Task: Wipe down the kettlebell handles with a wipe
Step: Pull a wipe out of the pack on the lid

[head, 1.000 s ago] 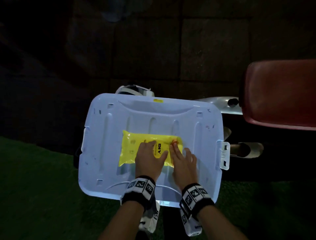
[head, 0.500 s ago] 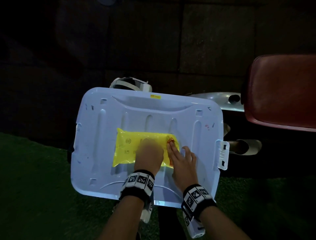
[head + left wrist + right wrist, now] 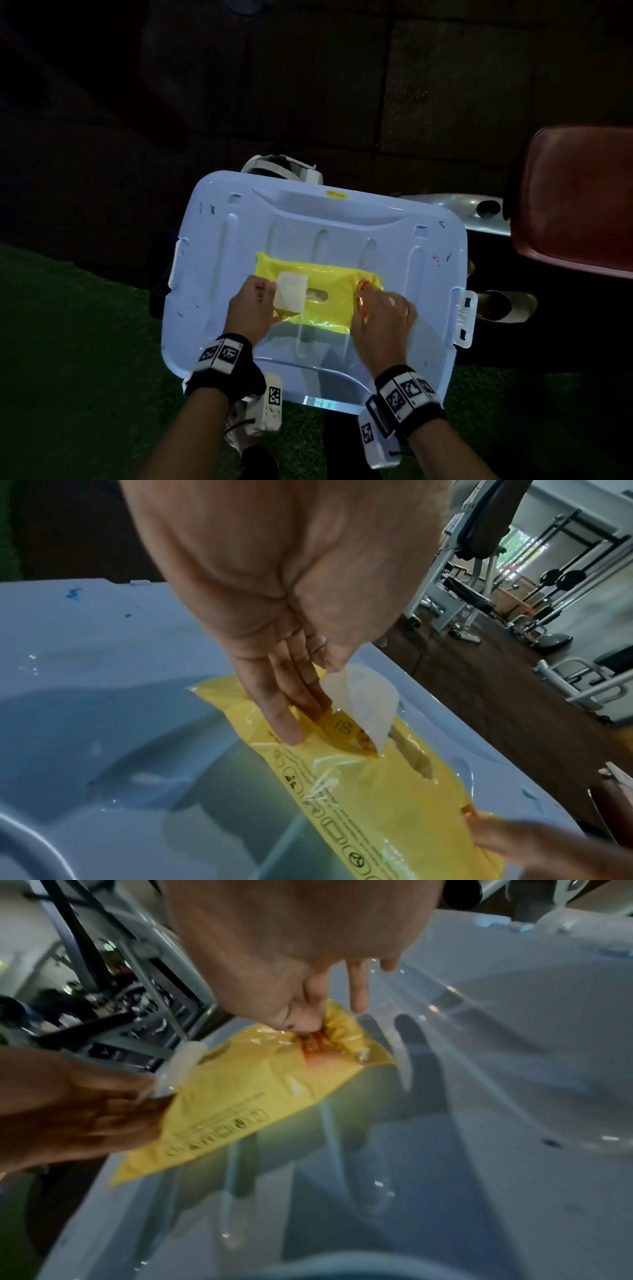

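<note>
The left hand (image 3: 251, 310) pinches the white seal flap (image 3: 290, 291) between thumb and fingers (image 3: 291, 696), peeled up off the oval opening (image 3: 317, 295) of the yellow wipe pack (image 3: 329, 277). The right hand (image 3: 382, 317) pinches the pack's crumpled right end, its other fingers (image 3: 358, 988) straight. The glossy pack, printed with dark symbols, lies flat mid-lid on the pale blue bin lid (image 3: 411, 260), beside a red padded seat (image 3: 579, 195)

We see the wipes pack (image 3: 318, 294) lying on the bin lid (image 3: 411, 260), between our left hand (image 3: 251, 313) and right hand (image 3: 380, 320). Its peeled flap (image 3: 291, 291) stands just beside the left fingertips, and a padded seat (image 3: 579, 198) sits well beyond the right hand.
</note>
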Demonstrator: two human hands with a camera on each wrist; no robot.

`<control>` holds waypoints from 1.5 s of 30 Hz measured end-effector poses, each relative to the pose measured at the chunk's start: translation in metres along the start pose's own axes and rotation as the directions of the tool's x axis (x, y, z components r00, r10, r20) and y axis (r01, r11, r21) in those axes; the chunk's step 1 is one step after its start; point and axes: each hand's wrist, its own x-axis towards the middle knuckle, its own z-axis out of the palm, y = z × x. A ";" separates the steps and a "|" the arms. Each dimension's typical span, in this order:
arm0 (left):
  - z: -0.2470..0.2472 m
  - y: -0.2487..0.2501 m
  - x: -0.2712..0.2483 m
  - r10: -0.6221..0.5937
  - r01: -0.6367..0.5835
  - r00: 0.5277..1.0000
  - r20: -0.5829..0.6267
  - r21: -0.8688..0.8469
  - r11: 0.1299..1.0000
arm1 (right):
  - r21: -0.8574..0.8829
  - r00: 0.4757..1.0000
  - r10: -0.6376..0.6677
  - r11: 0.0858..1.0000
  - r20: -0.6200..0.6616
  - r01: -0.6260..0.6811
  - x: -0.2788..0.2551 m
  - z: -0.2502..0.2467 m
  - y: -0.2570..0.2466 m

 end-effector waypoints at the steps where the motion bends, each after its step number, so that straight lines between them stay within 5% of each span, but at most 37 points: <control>1: 0.001 -0.001 0.001 0.003 -0.003 1.000 0.003 -0.003 1.000 | 0.024 0.996 -0.024 0.999 -0.089 0.026 0.003 -0.003 -0.009; 5: -0.001 -0.004 0.000 -0.014 0.014 1.000 0.001 -0.015 1.000 | 0.007 0.981 -0.165 0.986 -0.099 0.166 0.010 0.000 -0.049; 12: -0.007 -0.009 -0.008 -0.027 0.028 0.999 0.038 -0.033 0.999 | -0.107 0.993 0.012 0.994 0.115 0.001 0.020 0.013 -0.077; 17: -0.006 -0.005 -0.014 -0.002 0.002 1.000 0.025 -0.014 1.000 | -0.109 0.987 -0.039 0.992 0.158 0.057 0.019 0.013 -0.074; 24: -0.006 -0.009 -0.013 0.010 -0.010 1.000 0.010 -0.001 1.000 | 0.327 0.979 -0.079 0.945 0.190 0.013 0.022 0.014 -0.059; 29: -0.005 -0.007 -0.014 0.014 -0.014 1.000 0.010 -0.015 1.000 | 0.603 0.935 0.040 0.755 0.352 -0.259 0.021 -0.009 -0.040; 33: -0.005 -0.007 -0.014 0.046 -0.046 0.999 0.015 0.013 0.999 | 0.807 0.888 0.113 0.379 0.446 -0.454 0.012 -0.050 -0.027; 36: -0.007 -0.009 -0.014 0.051 -0.052 0.998 0.032 0.031 0.998 | 0.889 0.887 0.224 0.134 0.404 -0.438 0.003 -0.078 -0.010; 38: -0.005 -0.007 -0.016 0.063 -0.065 0.998 0.029 0.062 0.996 | 0.894 0.902 0.260 0.200 0.345 -0.400 -0.003 -0.081 0.002; 42: 0.004 0.002 -0.026 0.189 -0.190 0.982 0.019 0.179 0.965 | 0.693 0.968 0.157 0.676 0.197 -0.250 -0.004 -0.054 0.016; 45: 0.014 0.002 -0.034 0.399 -0.395 0.916 0.038 0.254 0.883 | 0.517 0.978 0.062 0.841 0.199 -0.159 0.001 -0.025 0.016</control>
